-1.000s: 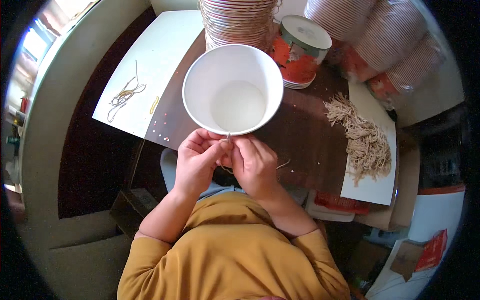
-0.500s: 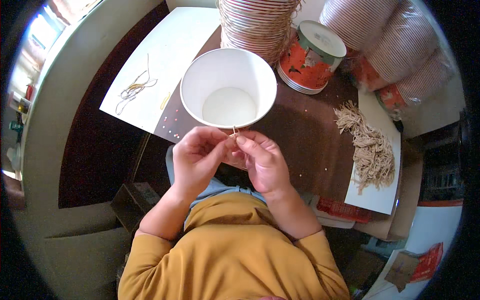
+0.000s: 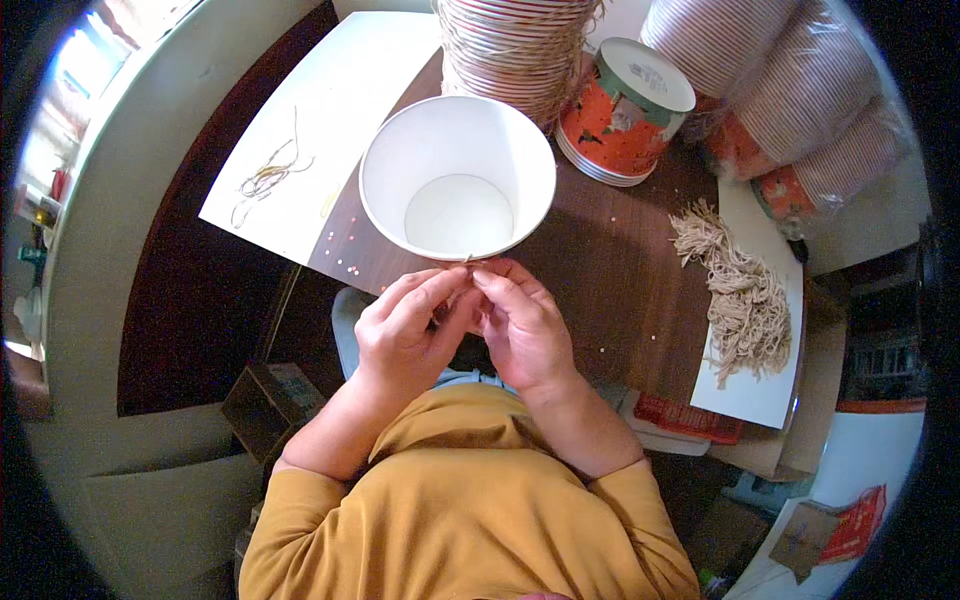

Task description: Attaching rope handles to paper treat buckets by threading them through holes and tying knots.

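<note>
Just in front of the white paper tub [image 3: 460,140], my left hand [image 3: 408,322] and my right hand [image 3: 525,328] meet with thumbs and fingertips pinched together. Between them is a thin beige cord [image 3: 469,260], of which only a short end shows at the tub's near rim. The rest of the cord is hidden by my fingers. The tub's open mouth faces me, and nothing lies inside it. At the right of the table, a loose bundle of similar beige cords [image 3: 745,300] rests partly on a white sheet [image 3: 748,397].
Behind the tub rises a nested stack of tubs wound with cord [image 3: 515,75]. Orange-and-green printed tubs [image 3: 612,128] stand upside down beside it. Plastic-wrapped tub stacks [image 3: 790,95] fill the far right. On the left white board [image 3: 335,85] lie tangled strings [image 3: 268,178]. Small dots are scattered on the brown table [image 3: 610,265].
My left hand has turned, and its fingers have closed in over the cord. The upright loop of cord at the fingertips has shrunk to a short end.
</note>
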The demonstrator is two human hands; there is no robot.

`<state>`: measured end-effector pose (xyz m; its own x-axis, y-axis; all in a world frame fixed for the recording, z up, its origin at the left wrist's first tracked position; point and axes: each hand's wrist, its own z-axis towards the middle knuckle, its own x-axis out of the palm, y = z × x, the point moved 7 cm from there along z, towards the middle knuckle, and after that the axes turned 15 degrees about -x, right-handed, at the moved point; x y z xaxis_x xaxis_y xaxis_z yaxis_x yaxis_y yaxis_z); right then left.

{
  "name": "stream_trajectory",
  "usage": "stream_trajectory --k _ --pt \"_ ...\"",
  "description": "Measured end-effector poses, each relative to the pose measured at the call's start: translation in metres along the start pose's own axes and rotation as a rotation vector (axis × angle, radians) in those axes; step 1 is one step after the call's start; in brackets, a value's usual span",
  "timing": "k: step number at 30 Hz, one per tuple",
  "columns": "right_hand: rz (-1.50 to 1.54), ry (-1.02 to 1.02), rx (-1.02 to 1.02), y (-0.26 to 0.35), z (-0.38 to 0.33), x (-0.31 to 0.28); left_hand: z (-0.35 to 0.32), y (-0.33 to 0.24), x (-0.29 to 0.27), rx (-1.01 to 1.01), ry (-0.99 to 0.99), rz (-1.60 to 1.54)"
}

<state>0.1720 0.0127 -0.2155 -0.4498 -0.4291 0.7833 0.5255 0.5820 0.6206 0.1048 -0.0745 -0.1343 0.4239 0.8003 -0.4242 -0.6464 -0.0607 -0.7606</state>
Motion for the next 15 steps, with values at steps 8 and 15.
stream_trajectory --k 8,15 --pt "-0.006 0.018 -0.010 0.002 -0.001 -0.003 0.002 0.000 0.000 -0.027 0.010 0.022" --pt "0.033 0.029 0.086 -0.004 0.001 -0.007 0.007 0.011 0.002 -0.216 0.106 -0.096"
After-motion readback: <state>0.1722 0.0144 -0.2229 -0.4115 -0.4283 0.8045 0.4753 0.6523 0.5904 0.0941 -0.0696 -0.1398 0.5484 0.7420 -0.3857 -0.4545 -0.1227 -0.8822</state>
